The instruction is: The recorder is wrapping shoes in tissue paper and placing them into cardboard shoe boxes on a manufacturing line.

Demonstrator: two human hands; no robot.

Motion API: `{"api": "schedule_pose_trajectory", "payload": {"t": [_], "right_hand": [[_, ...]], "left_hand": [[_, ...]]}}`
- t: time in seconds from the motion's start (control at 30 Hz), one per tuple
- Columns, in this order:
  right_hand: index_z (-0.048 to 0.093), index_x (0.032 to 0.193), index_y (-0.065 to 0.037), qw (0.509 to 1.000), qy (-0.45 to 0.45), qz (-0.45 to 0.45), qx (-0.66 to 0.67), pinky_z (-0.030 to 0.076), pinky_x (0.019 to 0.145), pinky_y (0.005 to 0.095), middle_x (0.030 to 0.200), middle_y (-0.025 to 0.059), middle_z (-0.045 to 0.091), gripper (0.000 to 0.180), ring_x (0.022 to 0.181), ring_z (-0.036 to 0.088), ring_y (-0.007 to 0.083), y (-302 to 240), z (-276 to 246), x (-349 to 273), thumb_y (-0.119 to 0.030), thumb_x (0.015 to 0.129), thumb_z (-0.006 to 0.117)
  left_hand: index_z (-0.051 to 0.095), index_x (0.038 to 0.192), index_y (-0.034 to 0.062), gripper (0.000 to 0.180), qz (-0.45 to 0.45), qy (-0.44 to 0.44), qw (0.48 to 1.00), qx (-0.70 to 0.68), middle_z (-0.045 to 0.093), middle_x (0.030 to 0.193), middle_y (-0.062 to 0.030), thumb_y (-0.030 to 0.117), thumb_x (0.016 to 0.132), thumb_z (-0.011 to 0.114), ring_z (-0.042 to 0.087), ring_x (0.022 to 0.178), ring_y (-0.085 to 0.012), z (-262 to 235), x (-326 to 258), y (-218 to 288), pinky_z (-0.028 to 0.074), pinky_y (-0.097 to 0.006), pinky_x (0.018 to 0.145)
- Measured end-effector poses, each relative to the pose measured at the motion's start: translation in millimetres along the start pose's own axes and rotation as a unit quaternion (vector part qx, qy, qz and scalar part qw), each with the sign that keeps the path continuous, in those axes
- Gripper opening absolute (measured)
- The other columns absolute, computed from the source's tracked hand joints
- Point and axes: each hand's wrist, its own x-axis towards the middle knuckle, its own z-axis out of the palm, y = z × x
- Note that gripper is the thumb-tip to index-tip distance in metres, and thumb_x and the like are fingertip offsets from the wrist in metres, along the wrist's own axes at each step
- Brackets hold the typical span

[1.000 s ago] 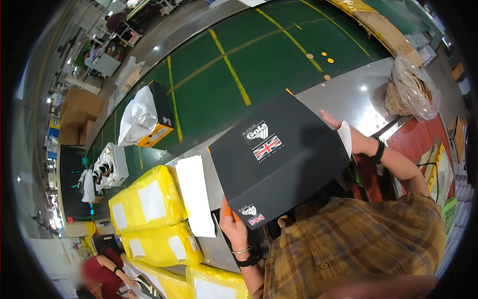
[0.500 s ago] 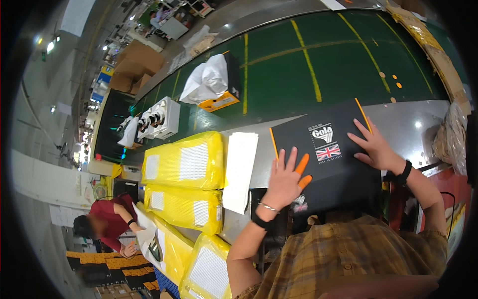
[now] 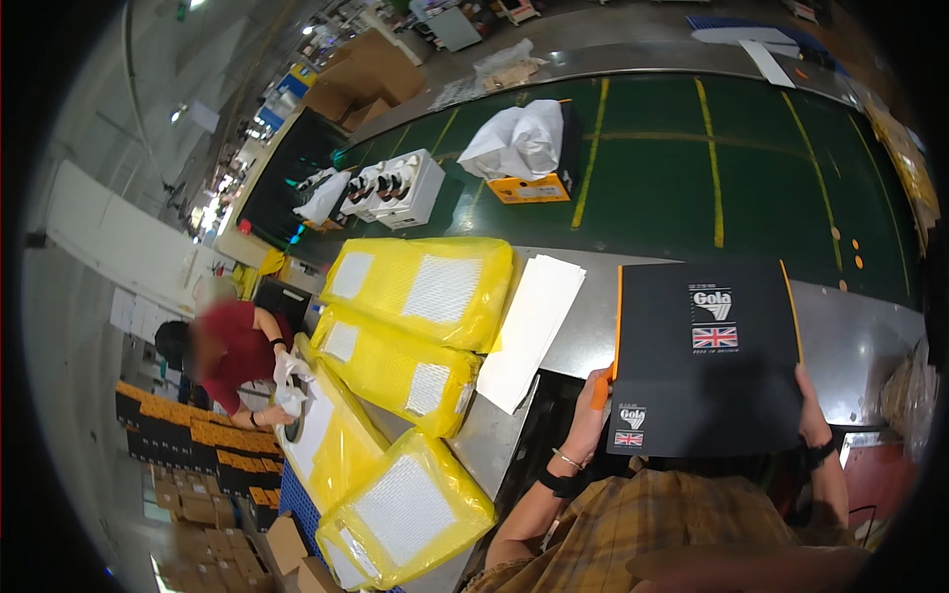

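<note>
A flat black box lid [image 3: 707, 361] with an orange inner edge lies on the grey metal table [image 3: 855, 341] in front of me. My left hand [image 3: 590, 407], with orange fingertip covers, grips the lid's near left corner. My right hand [image 3: 811, 415] holds the lid's near right corner; a dark band is on that wrist. A stack of white paper sheets [image 3: 532, 328] lies just left of the lid.
Several yellow padded bags [image 3: 420, 292] lie left of the paper. A green conveyor belt [image 3: 682, 163] behind the table carries an open black and orange box with white paper [image 3: 524, 148] and a white tray of shoes [image 3: 390, 188]. A person in red [image 3: 232, 356] works at lower left beside stacked boxes.
The black lid went from raised and tilted to lying flat on the table. My hands slid from its top to its near corners, and my view swung left.
</note>
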Motion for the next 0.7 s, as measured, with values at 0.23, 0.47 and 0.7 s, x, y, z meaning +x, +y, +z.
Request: {"api": "schedule_pose_trajectory", "payload": {"t": [0.23, 0.47, 0.7], "right_hand": [[0.015, 0.155, -0.012, 0.941, -0.084, -0.327, -0.017, 0.008, 0.121, 0.0388, 0.158, 0.0123, 0.023, 0.079, 0.147, 0.017, 0.0248, -97.0, 69.7, 44.8, -0.066, 0.097, 0.02], [0.036, 0.146, -0.007, 0.952, 0.047, -0.267, -0.14, 0.03, 0.112, 0.0307, 0.145, 0.0088, 0.043, 0.06, 0.135, 0.039, 0.0183, -131.4, 84.9, 84.4, -0.048, 0.102, 0.039], [0.041, 0.141, -0.009, 0.958, 0.071, -0.206, -0.186, 0.04, 0.102, 0.029, 0.131, 0.0069, 0.053, 0.055, 0.12, 0.051, 0.0167, -138.1, 82.1, 96.2, -0.045, 0.101, 0.046]], "left_hand": [[0.052, 0.128, -0.0013, 0.049, 0.264, -0.001, 0.909, 0.323, 0.055, 0.12, -0.0164, 0.018, 0.086, 0.067, 0.055, 0.111, -0.0301, 25.7, 40.5, 86.5, 0.045, -0.035, 0.093], [0.058, 0.117, -0.0025, 0.057, 0.379, 0.088, 0.791, 0.472, 0.053, 0.122, -0.0248, 0.038, 0.08, 0.073, 0.059, 0.105, -0.0364, 44.1, 87.4, 125.6, 0.049, -0.042, 0.085], [0.069, 0.073, 0.0019, 0.055, 0.248, 0.166, 0.718, 0.628, 0.065, 0.083, -0.0151, 0.056, 0.08, 0.063, 0.065, 0.069, -0.0299, 82.6, 118.1, 180.6, 0.048, -0.042, 0.062]]}}
